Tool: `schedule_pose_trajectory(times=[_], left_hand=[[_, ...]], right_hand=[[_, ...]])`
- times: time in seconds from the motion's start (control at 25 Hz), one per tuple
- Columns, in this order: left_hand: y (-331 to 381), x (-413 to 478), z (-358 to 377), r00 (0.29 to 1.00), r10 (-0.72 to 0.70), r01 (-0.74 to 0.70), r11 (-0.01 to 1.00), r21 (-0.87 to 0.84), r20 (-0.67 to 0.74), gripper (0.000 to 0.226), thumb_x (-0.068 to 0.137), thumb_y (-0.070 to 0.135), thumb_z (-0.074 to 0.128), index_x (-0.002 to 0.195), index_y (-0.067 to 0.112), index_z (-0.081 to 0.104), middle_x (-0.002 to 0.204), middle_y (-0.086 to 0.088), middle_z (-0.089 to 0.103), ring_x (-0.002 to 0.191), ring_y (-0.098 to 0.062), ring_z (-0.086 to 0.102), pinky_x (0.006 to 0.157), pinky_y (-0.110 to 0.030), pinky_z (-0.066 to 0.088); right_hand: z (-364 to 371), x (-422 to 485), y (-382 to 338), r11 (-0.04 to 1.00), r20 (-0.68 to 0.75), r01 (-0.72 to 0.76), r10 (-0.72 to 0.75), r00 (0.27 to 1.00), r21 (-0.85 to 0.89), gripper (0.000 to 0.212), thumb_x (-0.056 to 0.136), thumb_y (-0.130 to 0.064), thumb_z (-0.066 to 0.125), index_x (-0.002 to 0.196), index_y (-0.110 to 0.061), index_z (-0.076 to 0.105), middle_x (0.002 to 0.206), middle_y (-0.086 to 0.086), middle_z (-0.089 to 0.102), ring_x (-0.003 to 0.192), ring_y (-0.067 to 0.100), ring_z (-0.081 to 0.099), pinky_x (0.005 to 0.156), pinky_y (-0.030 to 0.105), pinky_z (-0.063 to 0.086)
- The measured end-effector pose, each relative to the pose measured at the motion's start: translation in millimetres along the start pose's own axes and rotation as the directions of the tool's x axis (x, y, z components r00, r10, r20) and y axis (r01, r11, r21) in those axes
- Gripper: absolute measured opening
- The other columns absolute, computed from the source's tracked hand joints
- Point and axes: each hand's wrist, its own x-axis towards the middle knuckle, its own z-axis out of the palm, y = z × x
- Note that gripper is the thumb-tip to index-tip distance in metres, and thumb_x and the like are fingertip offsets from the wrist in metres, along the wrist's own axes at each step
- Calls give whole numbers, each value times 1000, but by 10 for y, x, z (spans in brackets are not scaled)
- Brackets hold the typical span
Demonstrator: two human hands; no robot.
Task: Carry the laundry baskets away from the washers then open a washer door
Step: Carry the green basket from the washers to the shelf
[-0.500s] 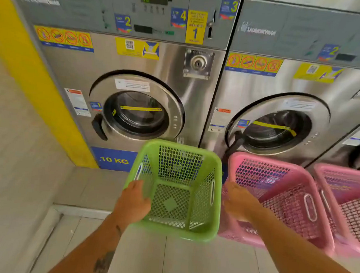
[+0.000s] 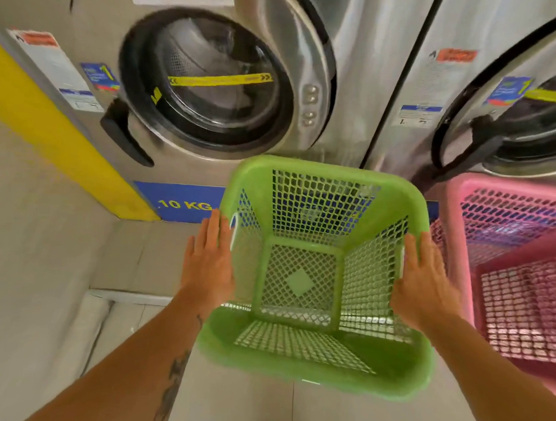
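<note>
Since the earlier frame, the view has been brought closer and lower toward the washers, and both hands have been moved onto the sides of the green basket [image 2: 309,371]. The left grip [image 2: 208,261] is laid flat against the basket's left outer wall, fingers straight and together, nothing being clasped. The right grip [image 2: 425,284] is pressed in the same released manner against the right wall, in the narrow gap beside the pink basket [image 2: 460,195]. The green basket is held between the two palms, in front of the seam between the left washer [image 2: 352,84] and the right washer [image 2: 419,66]; whether it rests on the floor [image 2: 241,410] cannot be told. It is seen to be empty. A second, darker pink basket [image 2: 528,255] is overlapped with the first at the right edge. Both round doors are closed, the left door [image 2: 213,76] with its black handle [image 2: 125,136] at lower left. A blue "10 KG" label [image 2: 179,201] is partly covered by the green basket.
</note>
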Motion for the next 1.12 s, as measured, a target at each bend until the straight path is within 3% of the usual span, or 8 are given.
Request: schedule_pose_trajectory(times=[0.12, 0.24, 0.4, 0.56, 0.84, 1.12], left_hand=[[-43, 46, 187, 997, -5, -5, 993, -122, -76, 92, 74, 0, 54, 154, 3, 9, 163, -14, 5, 145, -34, 26, 106, -44, 43], [-8, 2, 256, 991, -32, 14, 990, -139, -129, 92, 73, -2, 57, 154, 3, 13, 163, -12, 10, 136, -37, 39, 92, -45, 51], [-89, -281, 293, 989, -132, 120, 982, -146, -72, 93, 77, 1, 57, 155, 9, 7, 163, -10, 8, 128, -39, 44, 88, -49, 51], [-407, -919, 260, 976, -213, 202, 966, -163, -51, 91, 74, 0, 60, 153, 6, 15, 161, -13, 17, 120, -46, 49, 85, -56, 50], [-809, -2292, 225, 940, -342, 337, 927, -163, 0, 89, 78, 2, 57, 155, 11, 15, 164, -4, 11, 133, -38, 43, 86, -51, 51], [-1268, -2877, 888, 928, -366, 371, 921, -116, 64, 86, 84, 4, 49, 156, 12, 1, 165, 2, -5, 145, -26, 23, 96, -46, 50]], right_hand=[[211, -8, 21, 1000, -105, -17, 18, 994, 7, 95, 72, 1, 56, 152, -3, 4, 162, 19, -4, 150, 35, -1, 118, 41, 7], [312, -41, 111, 999, -100, -23, 19, 995, -44, 100, 70, 2, 59, 153, -4, 3, 162, 18, -7, 150, 36, -2, 117, 42, 7], [253, -115, -15, 1000, -11, 11, -12, 1000, -18, 100, 71, -1, 59, 153, -5, 2, 163, 13, -10, 150, 33, -1, 114, 46, 31], [245, -476, -235, 993, 38, 109, -111, 993, 34, 96, 67, -3, 57, 152, -5, 11, 163, 10, -2, 148, 28, 14, 98, 42, 50], [464, -1426, -528, 960, 149, 280, -281, 948, 29, 94, 75, -9, 55, 153, -4, 3, 163, 11, -9, 149, 26, 10, 104, 37, 42], [1112, -1970, -866, 947, 214, 308, -283, 935, -94, 93, 80, -16, 53, 152, -2, -4, 163, 13, -5, 149, 28, 17, 103, 38, 45]])
